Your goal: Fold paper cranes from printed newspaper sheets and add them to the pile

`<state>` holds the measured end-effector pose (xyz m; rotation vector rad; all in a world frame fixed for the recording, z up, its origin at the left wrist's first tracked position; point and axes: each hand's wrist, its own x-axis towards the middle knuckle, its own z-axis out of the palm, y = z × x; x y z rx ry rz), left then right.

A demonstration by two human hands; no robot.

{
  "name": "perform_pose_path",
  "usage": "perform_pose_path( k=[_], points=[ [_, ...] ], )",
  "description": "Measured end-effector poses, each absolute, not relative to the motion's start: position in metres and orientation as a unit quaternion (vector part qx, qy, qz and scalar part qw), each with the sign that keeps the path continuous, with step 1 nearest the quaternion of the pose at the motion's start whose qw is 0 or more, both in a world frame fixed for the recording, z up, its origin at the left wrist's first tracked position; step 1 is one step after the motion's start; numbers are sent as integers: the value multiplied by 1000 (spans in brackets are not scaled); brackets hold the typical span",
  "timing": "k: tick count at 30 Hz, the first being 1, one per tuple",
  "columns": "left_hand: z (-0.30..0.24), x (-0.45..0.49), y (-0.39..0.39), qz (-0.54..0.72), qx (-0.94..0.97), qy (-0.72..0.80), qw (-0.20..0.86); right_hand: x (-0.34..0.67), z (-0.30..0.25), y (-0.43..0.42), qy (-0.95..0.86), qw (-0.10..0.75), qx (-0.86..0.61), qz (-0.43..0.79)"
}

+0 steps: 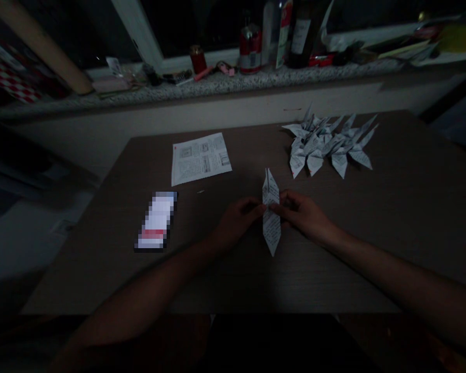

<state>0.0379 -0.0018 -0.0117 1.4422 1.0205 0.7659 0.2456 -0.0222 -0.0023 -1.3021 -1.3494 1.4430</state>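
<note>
A long, narrow folded piece of printed paper (271, 228) lies on the brown table (334, 259), pointed at both ends. My left hand (238, 217) pinches its left side near the middle, fingers closed on it. From the other side my right hand (303, 212) grips the same fold. Both forearms reach in from the bottom of the view.
A pile of several finished paper cranes (326, 142) sits at the back right. A flat printed sheet (200, 158) lies at the back left, a phone (157, 220) nearer left. Behind the table, a stone ledge (256, 80) holds a can (250, 49), bottles and clutter.
</note>
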Motion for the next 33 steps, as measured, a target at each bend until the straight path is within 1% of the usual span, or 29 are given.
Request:
perform_pose_path(
  k=[10, 18, 24, 29, 33],
  points=[
    [-3, 38, -5, 326, 624, 435, 561, 244, -1, -23, -507, 379, -490, 599],
    [-7, 39, -4, 382, 614, 437, 535, 242, -3, -25, -508, 385, -499, 587],
    [0, 36, -1, 377, 648, 432, 501, 242, -4, -23, -484, 387, -477, 623],
    [4, 29, -2, 338, 709, 423, 452, 248, -1, -20, -473, 440, -468, 603],
    [7, 26, -4, 328, 743, 411, 415, 254, -1, -19, -495, 416, -480, 593]
  ],
)
